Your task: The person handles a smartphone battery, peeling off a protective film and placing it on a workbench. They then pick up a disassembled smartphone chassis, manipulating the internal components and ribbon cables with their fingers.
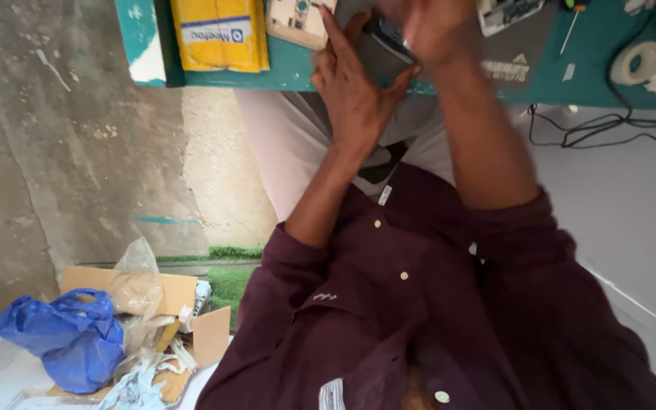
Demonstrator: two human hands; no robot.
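Both hands grip one dark phone (383, 44) over the green tabletop (449, 80); left hand (352, 91) cradles it; right hand (427, 26) pinches its top.

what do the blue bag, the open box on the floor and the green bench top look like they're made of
Blue bag: thin plastic film, going by its glossy, crumpled folds and knotted handles. Open box: brown corrugated cardboard, matte, with flaps bent open; clear plastic wrap sticks out of it. Green bench top: probably painted wood or board, since the teal coat is worn to white at the left corner.

Maroon button-up shirt (419, 304) (pale buttons), sleeves rolled
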